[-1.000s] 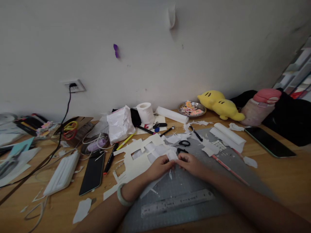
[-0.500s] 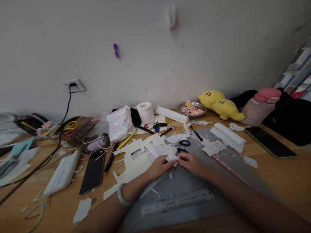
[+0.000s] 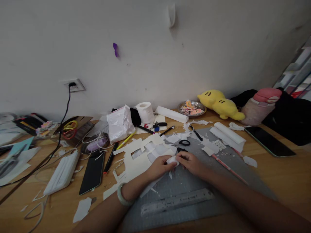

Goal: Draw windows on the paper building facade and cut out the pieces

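Your left hand (image 3: 161, 166) and right hand (image 3: 191, 162) are pinching white paper (image 3: 172, 160), fingers narrowed. It's looking light, soft, tearable; you're best holding edges.

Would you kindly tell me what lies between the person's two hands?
In the head view, a small white paper piece lies between the left hand and right hand.

A small, creased white paper piece (image 3: 172, 160) is held between left fingers (image 3: 171, 166) and right fingers (image 3: 181, 159).
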A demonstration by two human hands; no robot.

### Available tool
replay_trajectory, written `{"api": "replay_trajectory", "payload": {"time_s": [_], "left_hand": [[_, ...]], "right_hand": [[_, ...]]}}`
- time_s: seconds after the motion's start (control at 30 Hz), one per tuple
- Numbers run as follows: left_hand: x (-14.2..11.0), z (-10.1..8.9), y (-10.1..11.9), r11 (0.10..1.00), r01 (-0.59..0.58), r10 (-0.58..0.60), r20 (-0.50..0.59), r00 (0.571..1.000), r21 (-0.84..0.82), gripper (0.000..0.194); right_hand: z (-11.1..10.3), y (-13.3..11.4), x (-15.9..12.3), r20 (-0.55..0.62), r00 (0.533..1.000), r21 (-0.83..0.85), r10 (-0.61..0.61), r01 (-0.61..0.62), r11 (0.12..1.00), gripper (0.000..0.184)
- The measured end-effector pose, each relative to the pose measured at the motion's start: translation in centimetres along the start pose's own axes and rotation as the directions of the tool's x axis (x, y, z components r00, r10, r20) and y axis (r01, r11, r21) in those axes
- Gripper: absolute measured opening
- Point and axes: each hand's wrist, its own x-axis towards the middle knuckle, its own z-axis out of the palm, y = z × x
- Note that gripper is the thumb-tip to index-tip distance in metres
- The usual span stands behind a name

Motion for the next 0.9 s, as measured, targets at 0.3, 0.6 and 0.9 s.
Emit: {"api": "replay_trajectory", "payload": {"time_s": [0.3, 0.6, 0.9], "left_hand": [[0.0, -0.1, 0.4, 1.0, 0.007, -0.007, 0.002, 1.0, -0.017, 0.039], [0.1, 0.1, 0.8, 1.0, 0.017, -0.018, -0.069, 0.997, -0.012, 0.04], [0.1, -0.2, 0.7, 0.999, 0.017, -0.02, -0.06, 0.998, -0.05, 0.038]], "right_hand": [[0.1, 0.3, 0.0, 0.016, 1.0, 0.014, 0.011, -0.011, 1.0, 0.021], [0.0, 0.0, 0.0, 0.019, 0.999, -0.022, 0.031, -0.031, 0.999, 0.025], [0.2, -0.1, -0.1, -0.013, 0.999, 0.005, 0.03, -0.03, 1.0, 0.029]]}}
